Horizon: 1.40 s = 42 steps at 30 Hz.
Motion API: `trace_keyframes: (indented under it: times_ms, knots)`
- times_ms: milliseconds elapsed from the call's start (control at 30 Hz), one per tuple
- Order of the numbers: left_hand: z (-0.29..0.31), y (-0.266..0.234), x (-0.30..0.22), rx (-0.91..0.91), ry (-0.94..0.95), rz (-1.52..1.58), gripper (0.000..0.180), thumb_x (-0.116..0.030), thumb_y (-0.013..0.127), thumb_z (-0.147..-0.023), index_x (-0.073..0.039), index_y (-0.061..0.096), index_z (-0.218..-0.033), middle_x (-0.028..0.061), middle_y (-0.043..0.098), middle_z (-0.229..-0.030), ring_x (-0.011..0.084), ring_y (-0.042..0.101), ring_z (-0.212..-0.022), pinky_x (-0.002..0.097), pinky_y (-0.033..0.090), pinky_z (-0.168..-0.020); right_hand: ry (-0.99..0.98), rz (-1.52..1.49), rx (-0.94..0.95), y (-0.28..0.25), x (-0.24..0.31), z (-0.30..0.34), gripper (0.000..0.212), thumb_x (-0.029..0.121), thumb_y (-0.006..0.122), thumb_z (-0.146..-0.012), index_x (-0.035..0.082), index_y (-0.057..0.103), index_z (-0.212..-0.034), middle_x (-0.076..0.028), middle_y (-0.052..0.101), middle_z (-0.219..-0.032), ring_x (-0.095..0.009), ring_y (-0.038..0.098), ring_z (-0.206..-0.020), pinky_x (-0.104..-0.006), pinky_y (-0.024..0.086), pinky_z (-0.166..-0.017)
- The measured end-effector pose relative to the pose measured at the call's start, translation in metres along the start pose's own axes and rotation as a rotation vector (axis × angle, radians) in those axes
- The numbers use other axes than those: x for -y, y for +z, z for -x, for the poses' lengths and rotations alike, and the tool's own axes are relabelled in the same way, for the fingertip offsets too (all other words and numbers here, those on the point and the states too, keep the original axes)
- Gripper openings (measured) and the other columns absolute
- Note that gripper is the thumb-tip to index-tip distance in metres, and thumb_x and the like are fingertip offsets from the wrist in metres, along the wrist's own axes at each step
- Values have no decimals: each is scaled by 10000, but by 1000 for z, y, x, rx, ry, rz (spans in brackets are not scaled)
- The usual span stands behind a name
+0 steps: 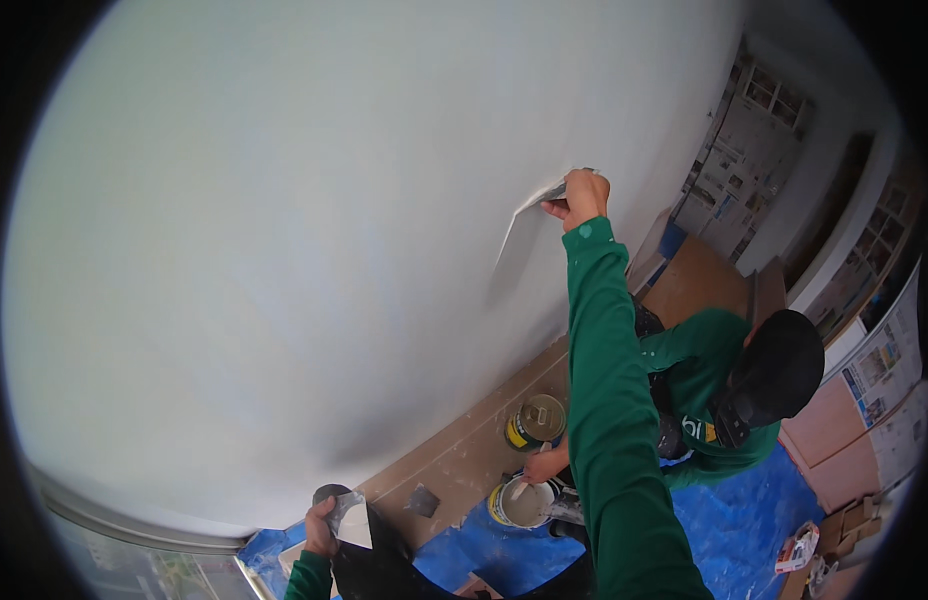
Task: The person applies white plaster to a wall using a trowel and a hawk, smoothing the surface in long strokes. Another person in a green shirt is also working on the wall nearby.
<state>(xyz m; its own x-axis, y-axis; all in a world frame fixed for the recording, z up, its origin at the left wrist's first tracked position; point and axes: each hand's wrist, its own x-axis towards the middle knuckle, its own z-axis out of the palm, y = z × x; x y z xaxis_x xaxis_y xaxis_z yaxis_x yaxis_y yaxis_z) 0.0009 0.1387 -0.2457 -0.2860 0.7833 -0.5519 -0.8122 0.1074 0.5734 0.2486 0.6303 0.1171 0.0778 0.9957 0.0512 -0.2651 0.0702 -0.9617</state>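
My right arm, in a green sleeve, stretches up to the pale wall (284, 250). Closed fingers of my right hand (586, 195) grip a putty knife (536, 202), its blade edge against or very near the wall. The knife casts a shadow there. Low at the left, my left hand (322, 525) is wrapped round a second putty knife (357, 525). That one has a broad blade, partly grey and partly white, held in front of my dark-clothed leg. Whether putty lies on either blade I cannot tell for certain.
A crouching co-worker (714, 390) in green with a black cap reaches a hand (546, 464) over an open bucket (496, 502) of whitish paste, holding a stick. Beside it stands a lidded can (540, 420). Blue sheeting (724, 510) covers the floor; a dark square piece (421, 501) lies by the wall.
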Motion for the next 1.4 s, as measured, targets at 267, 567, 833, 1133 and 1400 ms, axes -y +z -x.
trace_keyframes:
  times_ms: [267, 567, 833, 1133, 1400]
  knots:
    - [-18, -7, 9, 20, 36, -8, 434, -259, 577, -874, 94, 602, -1125, 202, 689, -1046, 329, 684, -934, 409, 542, -877, -296, 233, 17, 55, 177, -16, 254, 52, 417, -860, -57, 557, -1042, -164, 656, -960, -262, 672, -770, -341, 586, -608]
    - [-22, -31, 25, -46, 29, -56, 405, -299, 566, -895, 62, 644, -1063, 168, 709, -971, 296, 700, -854, 388, 562, -832, -251, -31, 122, -34, -65, 79, 242, 96, 518, -886, -98, 619, -990, -117, 676, -893, -172, 665, -731, -299, 540, -588]
    - [-17, -24, 21, -6, 42, -25, 413, -286, 547, -904, 66, 637, -1100, 165, 708, -997, 290, 697, -892, 389, 555, -859, -446, 576, -184, -33, -297, 140, 320, 104, 538, -869, -51, 597, -1142, -222, 674, -943, -376, 652, -863, -462, 493, -796]
    - [-24, -30, 27, -23, 81, 4, 378, -263, 582, -888, 62, 643, -1070, 170, 708, -983, 300, 698, -867, 381, 557, -825, -246, 817, -55, 44, -315, 216, 426, 141, 537, -854, -29, 526, -1244, -248, 650, -875, -415, 631, -797, -484, 512, -738]
    - [-24, -31, 25, -17, 75, 11, 354, -254, 579, -883, 54, 644, -1045, 170, 709, -969, 295, 699, -851, 382, 559, -812, 425, -254, -89, -50, -340, 135, 234, 75, 550, -854, 9, 564, -1078, -117, 638, -984, -256, 651, -818, -413, 545, -665]
